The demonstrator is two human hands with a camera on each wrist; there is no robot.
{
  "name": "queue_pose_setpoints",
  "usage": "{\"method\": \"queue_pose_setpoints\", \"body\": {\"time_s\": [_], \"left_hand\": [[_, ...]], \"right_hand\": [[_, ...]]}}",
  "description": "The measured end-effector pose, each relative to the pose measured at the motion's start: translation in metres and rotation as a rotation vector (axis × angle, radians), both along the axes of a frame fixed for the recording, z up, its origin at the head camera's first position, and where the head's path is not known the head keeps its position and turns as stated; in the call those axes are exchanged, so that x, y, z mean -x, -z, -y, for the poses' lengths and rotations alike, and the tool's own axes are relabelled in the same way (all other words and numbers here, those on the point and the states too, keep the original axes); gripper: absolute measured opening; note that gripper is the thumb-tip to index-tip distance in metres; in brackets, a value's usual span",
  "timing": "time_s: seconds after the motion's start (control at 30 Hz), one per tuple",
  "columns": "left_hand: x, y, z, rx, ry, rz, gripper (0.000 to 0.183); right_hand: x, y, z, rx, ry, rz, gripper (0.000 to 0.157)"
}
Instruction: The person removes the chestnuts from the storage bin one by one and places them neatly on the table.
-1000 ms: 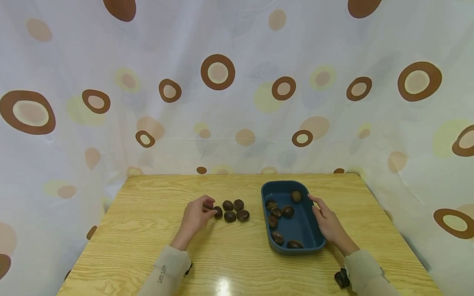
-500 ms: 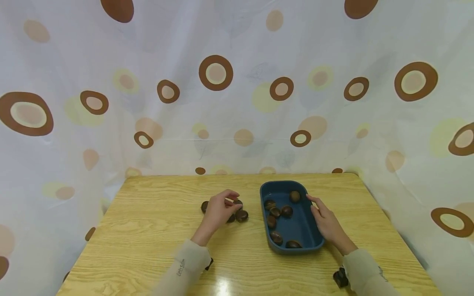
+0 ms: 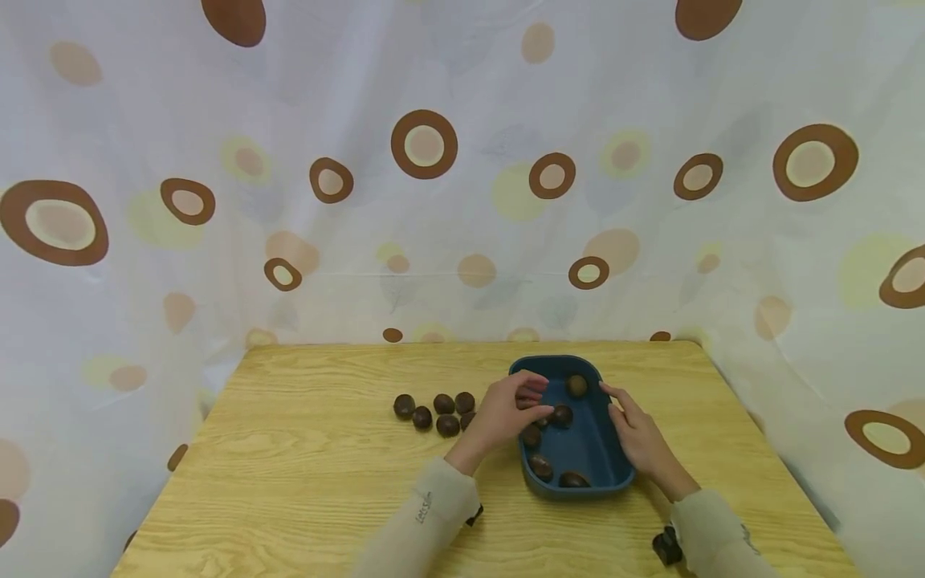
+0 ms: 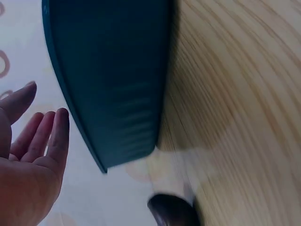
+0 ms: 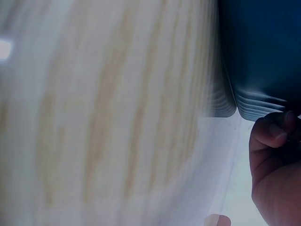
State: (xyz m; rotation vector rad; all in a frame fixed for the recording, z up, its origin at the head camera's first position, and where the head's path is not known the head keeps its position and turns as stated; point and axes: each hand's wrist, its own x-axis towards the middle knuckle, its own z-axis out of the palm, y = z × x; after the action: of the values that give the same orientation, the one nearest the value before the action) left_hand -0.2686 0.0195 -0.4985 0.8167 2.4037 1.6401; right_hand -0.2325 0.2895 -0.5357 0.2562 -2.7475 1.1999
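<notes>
My left hand (image 3: 506, 413) hovers over the left side of the dark blue plastic box (image 3: 588, 449), thumb and fingers apart. Nothing shows between them in the left wrist view, where that hand (image 4: 35, 165) appears beside the box's wall (image 4: 113, 94). On the box's right rim, my right hand (image 3: 639, 433) grips the edge; part of its hold is hidden in the right wrist view. Several chestnuts lie inside the box, among them one (image 3: 576, 386) at the far end and one (image 3: 574, 479) at the near end. My left hand covers some of them.
Left of the box, several chestnuts, such as this one (image 3: 448, 425), lie in two rough rows on the wood-grain table (image 3: 303, 466). A patterned curtain (image 3: 462, 201) encloses the table at the back and sides.
My left hand has moved right, from the leftmost chestnuts on the table, across the rows, to over the box. My right hand and the box have stayed in place.
</notes>
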Motion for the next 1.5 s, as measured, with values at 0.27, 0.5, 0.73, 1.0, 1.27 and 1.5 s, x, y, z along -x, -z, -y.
{"method": "queue_pose_setpoints", "body": {"time_s": [0.27, 0.5, 0.73, 1.0, 1.27, 1.5], "left_hand": [[0.004, 0.005, -0.040, 0.024, 0.038, -0.016, 0.039], [0.010, 0.011, -0.060, 0.158, -0.003, 0.003, 0.043], [0.019, 0.010, -0.071, 0.406, -0.046, -0.024, 0.047], [0.024, 0.016, -0.076, 0.566, 0.005, -0.110, 0.050], [0.023, 0.019, -0.078, 0.589, -0.034, -0.121, 0.045], [0.024, 0.019, -0.078, 0.644, -0.053, -0.151, 0.042]], "right_hand": [[0.000, 0.000, 0.000, 0.015, 0.014, -0.003, 0.043], [-0.001, -0.002, -0.001, 0.010, 0.002, 0.005, 0.043], [0.000, -0.001, -0.001, -0.005, 0.012, -0.002, 0.042], [0.001, 0.001, -0.002, -0.024, 0.022, 0.001, 0.042], [0.001, 0.002, -0.002, -0.028, 0.027, 0.012, 0.043], [-0.001, -0.001, -0.002, -0.012, 0.021, 0.013, 0.043]]}}
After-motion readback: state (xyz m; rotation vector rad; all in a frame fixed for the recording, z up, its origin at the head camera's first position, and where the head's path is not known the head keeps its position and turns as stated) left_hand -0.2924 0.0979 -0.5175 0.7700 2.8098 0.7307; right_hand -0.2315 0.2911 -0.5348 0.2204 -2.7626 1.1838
